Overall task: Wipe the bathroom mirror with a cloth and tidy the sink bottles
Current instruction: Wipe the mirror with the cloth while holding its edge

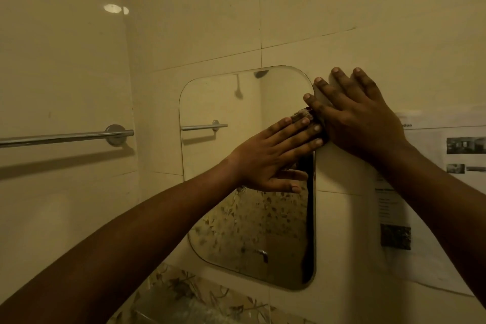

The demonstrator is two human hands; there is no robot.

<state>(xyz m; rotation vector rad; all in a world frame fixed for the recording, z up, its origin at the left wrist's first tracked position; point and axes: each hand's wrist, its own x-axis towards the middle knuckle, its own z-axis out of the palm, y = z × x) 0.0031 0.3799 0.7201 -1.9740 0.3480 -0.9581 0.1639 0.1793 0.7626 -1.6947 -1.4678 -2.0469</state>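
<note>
Tiled wall [289, 7]: cream tiles filled most of the view, w/ a corner at upper left.

Mirror [223, 102]: rounded-corner glass fixed to the wall, centre of view. Its upper part reflected plain tile, a shower head and a rail; its lower part reflected floral-pattern tile.

Printed notice [431, 192]: a paper sheet w/ small photos and text, stuck to the wall just right of the mirror; text too blurred to read.

Towel rail [65, 136]: chrome bar on the left wall, at about the height of your hands.

Your left hand [271, 158]: arm reached in from lower left; palm laid flat on the glass near the mirror's right edge, fingers [302, 134] straight and together, thumb out below. Not closed round anything.

Your right hand [360, 123]: arm came in from the right; palm flat across the mirror's upper right edge and the adjoining tile, fingers spread, gripping nothing that could be seen. The two hands touched at the fingertips.

Cloth [302, 114]: only a small pale, crumpled bit showed, against the glass betw. the tips of your left fingers and the side of your right hand; which hand pressed it, cannot tell.

Sink bottles: out of view.
</note>
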